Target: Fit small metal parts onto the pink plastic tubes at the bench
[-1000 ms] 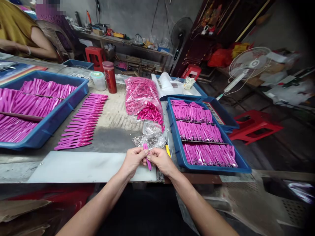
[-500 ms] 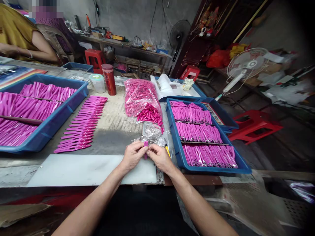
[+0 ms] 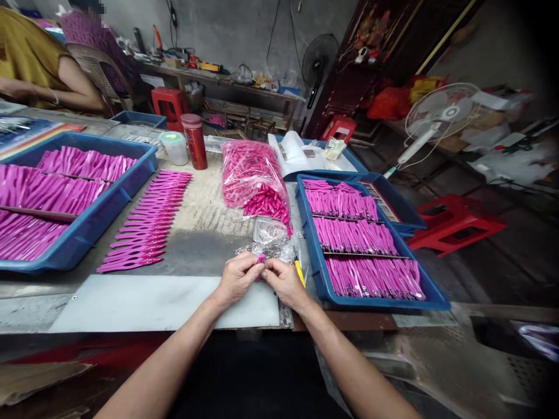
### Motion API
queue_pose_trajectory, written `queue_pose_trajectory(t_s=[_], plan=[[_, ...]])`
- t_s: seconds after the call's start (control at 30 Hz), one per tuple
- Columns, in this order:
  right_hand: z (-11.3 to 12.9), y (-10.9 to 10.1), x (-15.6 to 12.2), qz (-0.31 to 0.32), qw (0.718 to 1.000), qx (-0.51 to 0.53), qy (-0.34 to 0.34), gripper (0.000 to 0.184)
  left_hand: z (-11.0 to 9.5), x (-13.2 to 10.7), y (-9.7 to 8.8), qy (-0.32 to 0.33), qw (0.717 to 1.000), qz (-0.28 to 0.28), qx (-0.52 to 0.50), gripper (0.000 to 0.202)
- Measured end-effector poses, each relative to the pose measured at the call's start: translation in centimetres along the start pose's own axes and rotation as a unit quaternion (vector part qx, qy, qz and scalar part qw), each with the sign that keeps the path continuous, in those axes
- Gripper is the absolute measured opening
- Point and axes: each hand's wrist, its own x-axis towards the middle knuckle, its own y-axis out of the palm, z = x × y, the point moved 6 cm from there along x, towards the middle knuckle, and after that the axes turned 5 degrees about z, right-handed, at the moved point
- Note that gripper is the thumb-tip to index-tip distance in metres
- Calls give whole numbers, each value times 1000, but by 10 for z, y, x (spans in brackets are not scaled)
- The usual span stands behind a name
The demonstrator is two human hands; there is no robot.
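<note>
My left hand (image 3: 240, 274) and my right hand (image 3: 282, 279) meet above the right end of a white sheet (image 3: 174, 299). Both pinch a small upright pink plastic piece (image 3: 261, 258) between thumbs and fingertips; fingers cover most of it. Just beyond lies a clear bag of small shiny metal parts (image 3: 271, 250), with a small clear box (image 3: 263, 228) behind it. A yellow-handled tool (image 3: 299, 272) lies right beside my right hand. To the left, slim pink pieces (image 3: 146, 224) lie overlapped in a long row on the table.
Blue trays of upright pink pieces stand at left (image 3: 146, 169) and right (image 3: 325, 285). Further back are an open bag of small pink parts (image 3: 251, 166), a red tumbler (image 3: 195, 142) and a lidded tub (image 3: 175, 150). Another person (image 3: 39, 64) sits at far left.
The pink piece shows a little less above my fingertips, and my hands have shifted very slightly. The rest of the scene moves only with a small camera shift.
</note>
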Motion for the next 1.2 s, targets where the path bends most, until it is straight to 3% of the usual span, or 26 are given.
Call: queue_pose_trajectory(t_s=[0.67,0.77,0.9,1.2], plan=[[-3,1,1,-5,1000,24,6,18,5,1,0,-25,999,-8,-24,29],[1,0,2,0,1000,27,6,18,11,2,-3,-83,991,-31,-103,28],[3,-2,2,-9,998,55,22,17,21,2,-2,-188,951,-56,-237,25],[-2,-5,1,-23,988,144,55,23,24,-3,-1,-246,920,-57,-299,26]])
